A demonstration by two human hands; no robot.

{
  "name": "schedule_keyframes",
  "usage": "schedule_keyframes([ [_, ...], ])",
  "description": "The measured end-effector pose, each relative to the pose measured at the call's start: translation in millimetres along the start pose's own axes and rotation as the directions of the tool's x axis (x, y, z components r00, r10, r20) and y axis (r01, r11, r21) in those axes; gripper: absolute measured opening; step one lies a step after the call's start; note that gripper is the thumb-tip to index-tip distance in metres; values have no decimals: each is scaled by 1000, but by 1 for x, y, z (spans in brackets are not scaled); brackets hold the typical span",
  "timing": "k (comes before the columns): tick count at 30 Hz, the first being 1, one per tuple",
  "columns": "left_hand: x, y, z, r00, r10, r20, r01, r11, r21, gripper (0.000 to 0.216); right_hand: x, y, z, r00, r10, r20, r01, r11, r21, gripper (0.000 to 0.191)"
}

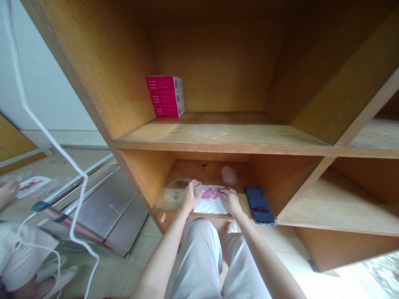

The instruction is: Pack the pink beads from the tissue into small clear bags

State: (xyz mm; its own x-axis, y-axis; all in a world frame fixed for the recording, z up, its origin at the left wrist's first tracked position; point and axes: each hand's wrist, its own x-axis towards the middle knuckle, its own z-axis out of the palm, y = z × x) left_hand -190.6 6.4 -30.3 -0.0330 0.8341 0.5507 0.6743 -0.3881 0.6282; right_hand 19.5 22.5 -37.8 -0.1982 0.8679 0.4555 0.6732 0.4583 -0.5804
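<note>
sheet [207,207]: white, with a pink dotted pattern [211,194]; lower centre of the frame, flat near the front of the lower shelf [165,201]. likely laid there so that the shelf serves as a worktop within reach of a seated person, whose knees [201,241] show just below.

left hand [191,197]: at the sheet's left edge, fingers bent, thumb toward the pattern. probably steadies that side; whether it pinches the sheet or only presses it, cannot tell.

right hand [230,200]: at the sheet's right side, fingers bent, fingertips by the pattern's right end. perhaps there for close work while the opposite side is kept from sliding; whether anything is between the fingers, too small to tell.

clear piece [229,175]: thin, perhaps plastic; behind the right hand, apart from the sheet, seemingly out of the way.

phone [258,203]: dark, right of the sheet, lying at a slant by the shelf's front edge; presumably beside the work to be handy or seen.

boxes [165,97]: three, pink, stacked on the upper shelf [218,131], upper left of centre; squared up, likely to save room.

cable [51,139]: white, hanging down the left of the frame.

co-worker's hand [8,193]: far left, beside a white card [33,186].
</note>
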Motion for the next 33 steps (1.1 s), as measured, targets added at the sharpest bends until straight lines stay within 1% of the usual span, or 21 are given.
schedule_keyframes([
  [5, -1, -1, 1, 1000, -16, 17, 15, 999, 29, 48, 2, 0, 2, 999, -33, -3, 33, 999, 1, 22],
  [10, -1, -1, 1, 1000, -11, 11, 11, 1000, -2, 45, 5, 4, 5, 999, -54, 4, 54, 998, -12, 20],
  [16, -1, 0, 1, 1000, -13, 5, 13, 1000, -21, 43, 8, 5, 4, 998, -52, 20, 52, 999, -15, 20],
  [25, -2, 3, -1, 1000, -7, 8, 7, 1000, 11, 43, 8, -4, 1, 998, -51, 31, 53, 997, -56, 18],
  [33, -3, 8, -4, 999, -8, 34, 7, 1000, 22, 44, 11, -5, 5, 997, -37, 68, 42, 996, -75, 16],
])
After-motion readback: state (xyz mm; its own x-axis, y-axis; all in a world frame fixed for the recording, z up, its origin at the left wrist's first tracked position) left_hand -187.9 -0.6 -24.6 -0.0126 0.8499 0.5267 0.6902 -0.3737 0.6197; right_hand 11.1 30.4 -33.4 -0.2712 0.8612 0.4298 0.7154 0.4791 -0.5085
